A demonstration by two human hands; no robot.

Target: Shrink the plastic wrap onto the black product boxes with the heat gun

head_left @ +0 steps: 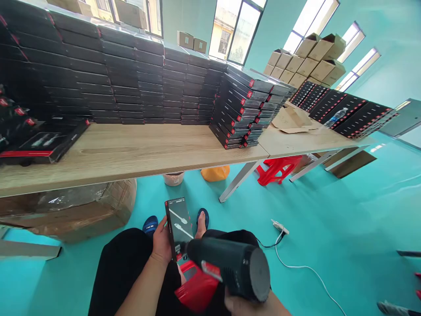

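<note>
My left hand (162, 242) is closed on the left edge of a slim black cable box (180, 221), printed with two white cable connectors. The box is tilted up between my knees. In my right hand (241, 303) is a dark heat gun (230, 265), gripped by its handle at the bottom of the view. Its nozzle points left at the lower part of the box; whether the two touch I cannot tell. Part of my right hand is hidden behind the gun's body. Something red (199, 289) shows below the gun, between my legs.
A wooden table (148, 145) runs ahead, bearing tall stacks of black boxes (243, 107). More boxes (42, 138) lie at its left end. Under it are a large carton (108, 210), an orange bag (215, 173) and a red stool (279, 169). A power strip (279, 227) with a cord lies on the floor.
</note>
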